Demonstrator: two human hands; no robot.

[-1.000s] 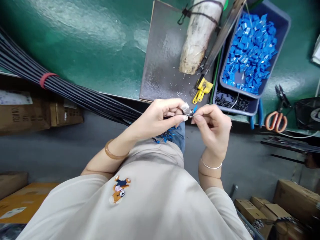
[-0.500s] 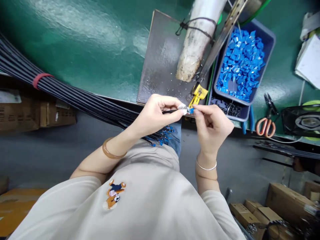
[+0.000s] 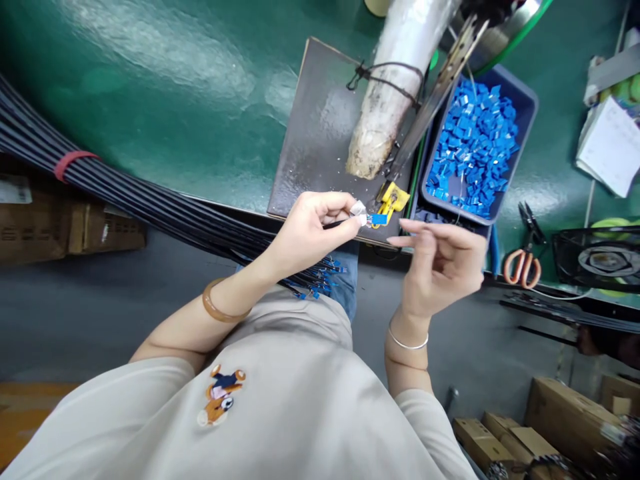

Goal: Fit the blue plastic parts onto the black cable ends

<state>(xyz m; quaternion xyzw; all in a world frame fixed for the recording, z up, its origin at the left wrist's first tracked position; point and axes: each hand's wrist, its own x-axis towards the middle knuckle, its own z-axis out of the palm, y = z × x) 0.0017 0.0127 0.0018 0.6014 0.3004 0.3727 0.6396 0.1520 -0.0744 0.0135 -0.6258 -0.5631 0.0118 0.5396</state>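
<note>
My left hand (image 3: 323, 223) pinches the end of a black cable between thumb and forefinger, and a blue connector (image 3: 379, 219) sticks out past the white-covered fingertips. To the right of the connector is my right hand (image 3: 440, 263), fingers apart, holding nothing. A yellow tool part (image 3: 393, 198) lies just behind the connector on the dark board (image 3: 320, 120). From the left, the bundle of black cables (image 3: 150, 193) passes under my left forearm, and its blue-tipped ends (image 3: 325, 273) hang over my lap.
A grey bin (image 3: 527, 113) holds many blue connectors, with a lower bin partly hidden beneath it. Orange-handled scissors (image 3: 521, 267), a black fan (image 3: 600, 257) and papers (image 3: 607, 147) are at the right. A wrapped tube (image 3: 390, 100) slants over the board. Cardboard boxes (image 3: 570, 413) stand below.
My right hand has let go of the blue connector, moved right and opened its fingers. My left hand still pinches the cable end. The whole view has shifted slightly.
</note>
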